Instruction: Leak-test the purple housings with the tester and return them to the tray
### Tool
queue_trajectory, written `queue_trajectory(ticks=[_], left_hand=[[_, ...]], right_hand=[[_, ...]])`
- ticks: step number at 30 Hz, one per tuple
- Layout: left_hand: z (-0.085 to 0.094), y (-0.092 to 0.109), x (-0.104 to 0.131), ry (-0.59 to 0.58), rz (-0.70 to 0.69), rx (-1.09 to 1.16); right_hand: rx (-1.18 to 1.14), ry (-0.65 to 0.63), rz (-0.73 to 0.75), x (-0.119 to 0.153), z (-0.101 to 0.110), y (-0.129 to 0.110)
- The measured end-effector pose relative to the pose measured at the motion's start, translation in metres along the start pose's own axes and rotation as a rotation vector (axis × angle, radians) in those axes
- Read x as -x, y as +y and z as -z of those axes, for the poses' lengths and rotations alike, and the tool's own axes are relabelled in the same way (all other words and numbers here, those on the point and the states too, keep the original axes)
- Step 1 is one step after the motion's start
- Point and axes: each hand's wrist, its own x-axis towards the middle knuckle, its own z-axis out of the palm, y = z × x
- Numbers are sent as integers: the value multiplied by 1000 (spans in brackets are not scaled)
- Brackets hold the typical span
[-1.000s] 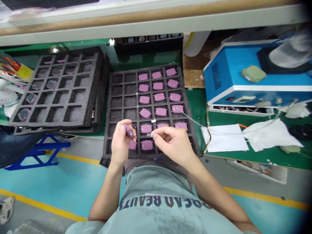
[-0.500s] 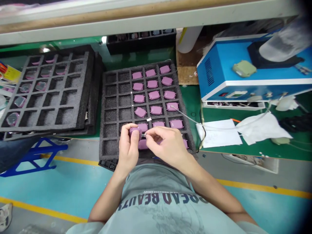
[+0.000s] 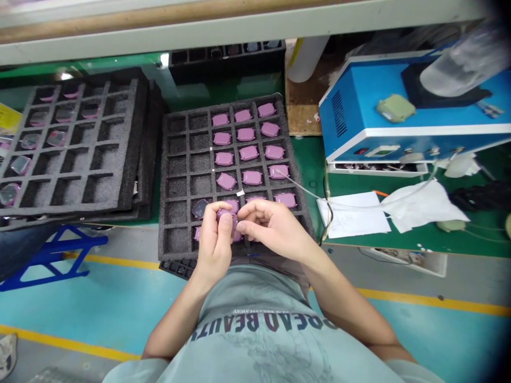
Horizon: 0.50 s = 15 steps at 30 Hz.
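Note:
A small purple smartwatch case (image 3: 226,212) is gripped between the thumb and fingers of my left hand (image 3: 215,242). My right hand (image 3: 275,226) is closed in a pinch at the case's right edge; whatever lies between its fingertips is too small or hidden to make out. Both hands are above the near part of a dark foam tray (image 3: 178,210). Purple cases (image 3: 252,177) fill several of its pockets on the right. A case with a dark screen (image 3: 200,208) sits just left of my left hand, and my hands hide some near pockets.
Stacked foam trays (image 3: 82,178) with watch cases stand at left. On the right is a blue machine (image 3: 347,122) with a green case (image 3: 396,108) on top. A thin clear tube (image 3: 339,205) runs across white paper (image 3: 353,215) to the tray. A shelf edge (image 3: 199,34) crosses overhead.
The small metallic piece seen at my right fingertips is out of sight now. My right fingers have come closer to the case, and the view has shifted slightly.

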Motion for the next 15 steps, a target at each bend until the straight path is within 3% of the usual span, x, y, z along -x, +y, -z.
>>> queue_trajectory(ticks=[3, 6, 8, 10, 13, 15], left_hand=[[-4, 0, -1, -29, 22, 49], [-6, 0, -5, -121, 165, 279], [-6, 0, -7, -158, 227, 379], [-6, -1, -8, -156, 226, 360], [-7, -4, -8, -155, 194, 315], [-9, -5, -8, -171, 167, 308]], right_hand=[[-34, -1, -31, -1, 0, -1], [-81, -35, -82, 6, 9, 0], [-105, 25, -125, 16, 20, 6], [-159, 241, -131, 32, 34, 16], [-352, 737, -19, 59, 52, 31], [-518, 958, 36, 75, 60, 38]])
